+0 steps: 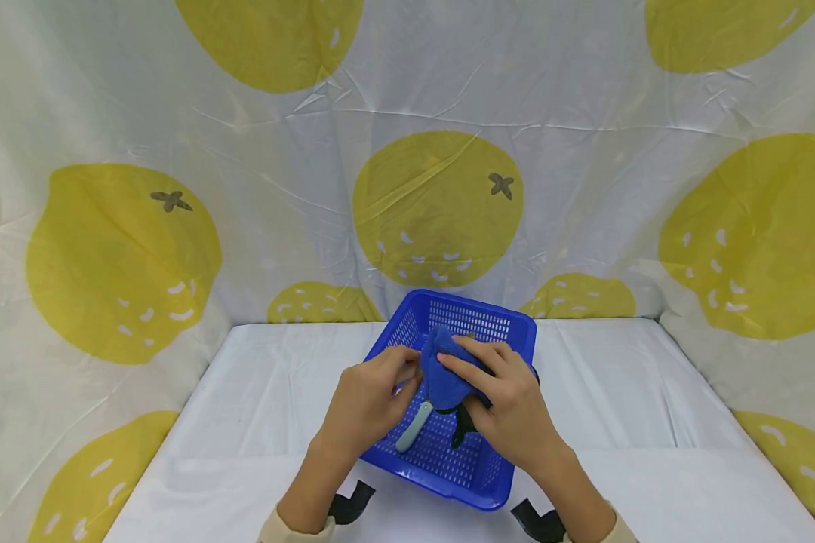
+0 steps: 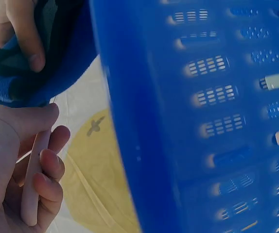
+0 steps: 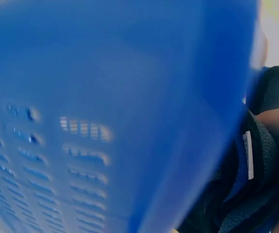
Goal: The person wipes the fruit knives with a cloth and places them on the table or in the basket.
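Note:
Above a blue basket [image 1: 441, 490], my left hand [image 1: 367, 396] grips a slim pale pink handle [image 2: 30, 194] with fingers curled round it. The handle's upper end runs up to a blue cloth [image 1: 444, 377] with black edging, which hides whatever lies beyond. My right hand [image 1: 512, 396] holds this bunched cloth, fingers spread over its front and thumb underneath. In the right wrist view a white label [image 3: 249, 155] shows among the dark folds. Inside the basket, below the cloth, lies a tool with a light blue handle [image 1: 414, 428]; its other end is covered.
The basket stands slightly turned on a white-covered table [image 1: 278, 400]. Behind the table hangs a white curtain [image 1: 570, 211] printed with yellow lemons. A black strap piece [image 1: 353, 501] shows by the left wrist, and another black strap [image 1: 538, 522] by the right.

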Demonstrator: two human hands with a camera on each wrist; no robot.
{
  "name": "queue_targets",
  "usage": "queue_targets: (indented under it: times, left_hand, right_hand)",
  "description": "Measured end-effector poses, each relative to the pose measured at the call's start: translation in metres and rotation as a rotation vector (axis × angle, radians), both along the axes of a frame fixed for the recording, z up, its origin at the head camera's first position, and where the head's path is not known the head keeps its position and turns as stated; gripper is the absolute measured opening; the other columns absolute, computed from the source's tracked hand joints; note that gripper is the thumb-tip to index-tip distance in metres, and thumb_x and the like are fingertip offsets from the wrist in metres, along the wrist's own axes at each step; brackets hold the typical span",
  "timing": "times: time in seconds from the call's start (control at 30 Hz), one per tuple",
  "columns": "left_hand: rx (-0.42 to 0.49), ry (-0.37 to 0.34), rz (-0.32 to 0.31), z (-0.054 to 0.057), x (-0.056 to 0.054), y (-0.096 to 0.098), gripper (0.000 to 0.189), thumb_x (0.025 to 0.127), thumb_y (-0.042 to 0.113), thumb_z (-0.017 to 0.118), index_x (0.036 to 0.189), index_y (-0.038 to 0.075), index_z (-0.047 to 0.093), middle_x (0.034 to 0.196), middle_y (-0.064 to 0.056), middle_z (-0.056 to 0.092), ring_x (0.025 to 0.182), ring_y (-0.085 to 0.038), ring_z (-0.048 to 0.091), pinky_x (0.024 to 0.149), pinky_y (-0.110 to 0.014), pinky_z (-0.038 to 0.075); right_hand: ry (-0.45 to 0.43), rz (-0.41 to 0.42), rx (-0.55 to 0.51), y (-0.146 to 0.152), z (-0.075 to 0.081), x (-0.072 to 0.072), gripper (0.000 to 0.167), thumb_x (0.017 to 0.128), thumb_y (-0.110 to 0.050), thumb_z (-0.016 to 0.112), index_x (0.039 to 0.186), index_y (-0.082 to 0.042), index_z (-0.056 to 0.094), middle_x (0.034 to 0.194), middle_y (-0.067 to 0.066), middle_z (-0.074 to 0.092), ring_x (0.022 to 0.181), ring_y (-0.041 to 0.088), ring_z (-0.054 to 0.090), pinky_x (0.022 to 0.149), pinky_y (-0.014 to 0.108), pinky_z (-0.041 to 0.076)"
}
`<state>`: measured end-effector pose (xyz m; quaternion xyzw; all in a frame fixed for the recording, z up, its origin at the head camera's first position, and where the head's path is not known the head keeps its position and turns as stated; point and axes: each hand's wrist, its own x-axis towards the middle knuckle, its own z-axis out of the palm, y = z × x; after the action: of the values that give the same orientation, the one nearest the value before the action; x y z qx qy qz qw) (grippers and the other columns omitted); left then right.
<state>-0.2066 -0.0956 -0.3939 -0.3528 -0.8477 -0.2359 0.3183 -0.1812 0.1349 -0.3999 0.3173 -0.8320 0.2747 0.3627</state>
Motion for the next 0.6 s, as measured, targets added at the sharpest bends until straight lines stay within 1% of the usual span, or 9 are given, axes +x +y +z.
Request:
queue_targets:
  times: [0.17,0.37,0.47,0.6]
  left_hand:
    - [0.003,0.041,-0.003,-0.0022,0.0004,0.0013,0.027,0.084,0.004,0.081,0.107,0.005,0.068,0.093,-0.004,0.075,0.079,-0.012,0.075,0.066,-0.022,0.060]
    - [-0.009,0.033,-0.009,-0.0017,-0.0001,0.0003,0.026,0.086,0.005,0.079,0.109,0.007,0.067,0.096,-0.003,0.075,0.083,-0.011,0.076,0.066,-0.022,0.060]
    - [-0.012,0.032,-0.013,-0.0005,-0.0006,0.0000,0.026,0.086,0.005,0.078,0.109,0.008,0.066,0.097,-0.002,0.074,0.083,-0.012,0.076,0.064,-0.022,0.059]
    - [-0.006,0.055,-0.018,0.0001,-0.0013,-0.0004,0.025,0.086,0.005,0.078,0.108,0.008,0.066,0.096,-0.002,0.074,0.080,-0.012,0.075,0.061,-0.023,0.058]
  right_hand:
    - [0.026,-0.007,0.038,-0.0068,-0.0036,0.0018,0.053,0.083,-0.003,0.075,0.132,-0.023,0.072,0.140,0.004,0.064,0.111,0.026,0.060,0.092,0.049,0.056]
    - [0.047,-0.036,0.047,-0.0104,-0.0078,0.0005,0.053,0.082,-0.002,0.074,0.130,-0.023,0.072,0.140,0.004,0.064,0.107,0.026,0.060,0.090,0.048,0.056]
    - [0.051,-0.048,0.045,-0.0113,-0.0091,-0.0006,0.053,0.082,-0.002,0.073,0.131,-0.023,0.072,0.139,0.004,0.064,0.106,0.027,0.060,0.090,0.048,0.056]
    - [0.054,-0.066,0.036,-0.0116,-0.0106,-0.0022,0.053,0.083,-0.001,0.072,0.130,-0.024,0.072,0.139,0.004,0.065,0.105,0.028,0.061,0.089,0.049,0.056]
